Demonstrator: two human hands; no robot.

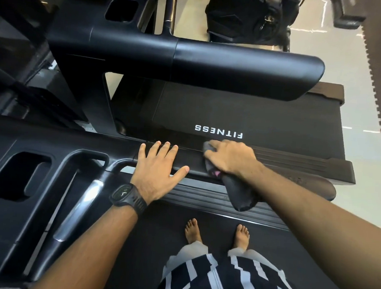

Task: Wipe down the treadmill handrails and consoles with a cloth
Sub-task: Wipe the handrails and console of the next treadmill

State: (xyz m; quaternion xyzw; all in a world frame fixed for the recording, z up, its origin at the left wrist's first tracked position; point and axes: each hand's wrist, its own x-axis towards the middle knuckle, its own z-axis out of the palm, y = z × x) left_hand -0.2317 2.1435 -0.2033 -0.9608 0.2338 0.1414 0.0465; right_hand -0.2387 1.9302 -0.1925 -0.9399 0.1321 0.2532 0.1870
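I stand barefoot on a treadmill belt, facing its right handrail [293, 185], a long black padded bar. My right hand [230, 157] presses a dark grey cloth [237, 193] onto the top of the rail, fingers curled over it; the cloth's loose end hangs down on my side. My left hand [159, 167] rests flat on the same rail just to the left, fingers spread, a black watch on its wrist. The console [29, 171] with its cup recess lies at the left.
A second treadmill stands beyond, its deck [274, 120] marked FITNESS and its thick black handrail [233, 67] above it. A silver grip bar [80, 207] runs along the near console. A black bag [247, 14] sits on the pale floor at the back.
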